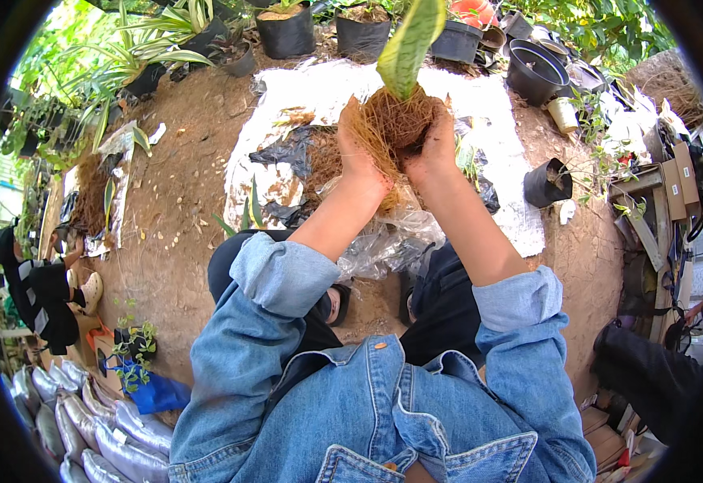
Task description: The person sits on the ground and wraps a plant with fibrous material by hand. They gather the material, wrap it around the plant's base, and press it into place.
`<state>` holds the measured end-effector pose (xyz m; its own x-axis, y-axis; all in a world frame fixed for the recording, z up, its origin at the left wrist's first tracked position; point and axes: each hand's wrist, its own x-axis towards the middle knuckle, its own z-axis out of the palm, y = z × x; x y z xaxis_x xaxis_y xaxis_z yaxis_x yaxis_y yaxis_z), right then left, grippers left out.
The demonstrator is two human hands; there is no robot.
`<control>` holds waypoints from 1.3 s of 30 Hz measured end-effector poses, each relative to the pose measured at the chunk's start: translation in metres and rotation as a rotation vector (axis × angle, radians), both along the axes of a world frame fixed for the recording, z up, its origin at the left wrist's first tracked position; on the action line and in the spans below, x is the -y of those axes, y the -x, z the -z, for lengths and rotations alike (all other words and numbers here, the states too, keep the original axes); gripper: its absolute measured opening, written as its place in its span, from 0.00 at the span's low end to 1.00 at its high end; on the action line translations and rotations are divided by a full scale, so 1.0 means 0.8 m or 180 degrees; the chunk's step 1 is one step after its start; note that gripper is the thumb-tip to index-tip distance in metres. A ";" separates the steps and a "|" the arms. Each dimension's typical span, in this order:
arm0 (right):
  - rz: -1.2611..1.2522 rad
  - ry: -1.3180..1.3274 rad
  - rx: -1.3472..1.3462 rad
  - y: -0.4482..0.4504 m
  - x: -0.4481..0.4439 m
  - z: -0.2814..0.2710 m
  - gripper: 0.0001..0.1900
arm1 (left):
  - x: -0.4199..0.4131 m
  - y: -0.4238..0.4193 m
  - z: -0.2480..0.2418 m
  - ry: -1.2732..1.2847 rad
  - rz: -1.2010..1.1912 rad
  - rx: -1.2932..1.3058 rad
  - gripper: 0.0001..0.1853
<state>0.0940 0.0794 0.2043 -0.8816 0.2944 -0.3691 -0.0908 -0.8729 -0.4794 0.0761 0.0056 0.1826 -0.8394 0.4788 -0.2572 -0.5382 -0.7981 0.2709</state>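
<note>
A ball of brown coconut fibre (pixel 398 121) with a broad variegated snake plant leaf (pixel 410 45) standing up from it is held between both hands above a white sheet. My left hand (pixel 360 142) cups the ball's left side, with loose strands hanging along the palm. On the opposite side, my right hand (pixel 437 142) presses against it, dark soil on the skin. Below the hands lie more loose fibre (pixel 325 160), black plastic (pixel 285 148) and a crumpled clear plastic bag (pixel 381 238). Another small snake plant (pixel 253 208) is near the left knee.
The white sheet (pixel 529 223) lies on bare soil. Black pots (pixel 286 36) line the far edge; an empty-looking black pot (pixel 537 72) and a small black pot (pixel 548 183) are at right. A co-worker (pixel 43 290) crouches at far left. Silvery filled bags (pixel 128 441) lie bottom left.
</note>
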 end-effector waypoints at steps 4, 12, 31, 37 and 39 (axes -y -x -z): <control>-0.0003 -0.0190 -0.0266 0.002 0.012 0.013 0.20 | -0.003 0.000 0.004 0.0044 -0.0267 -0.0100 0.28; 0.0081 -0.2060 -0.0064 0.009 0.007 0.034 0.17 | -0.001 0.001 0.008 -0.0173 -0.0314 0.0028 0.23; 0.1265 -0.2732 0.0170 -0.016 -0.116 -0.007 0.11 | 0.032 0.033 -0.008 0.0141 -0.0513 0.0306 0.26; 0.0074 -0.1256 0.1487 -0.009 -0.041 0.098 0.21 | 0.034 0.034 -0.011 0.0491 -0.0674 0.0131 0.27; 0.0175 -0.1456 0.1012 -0.017 0.005 0.110 0.26 | 0.032 0.034 -0.008 0.0459 -0.0646 0.0035 0.27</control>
<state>0.1074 0.0751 0.1162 -0.7266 0.5292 -0.4381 0.0806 -0.5676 -0.8194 0.0487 -0.0199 0.1889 -0.9114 0.2583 -0.3205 -0.3744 -0.8437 0.3848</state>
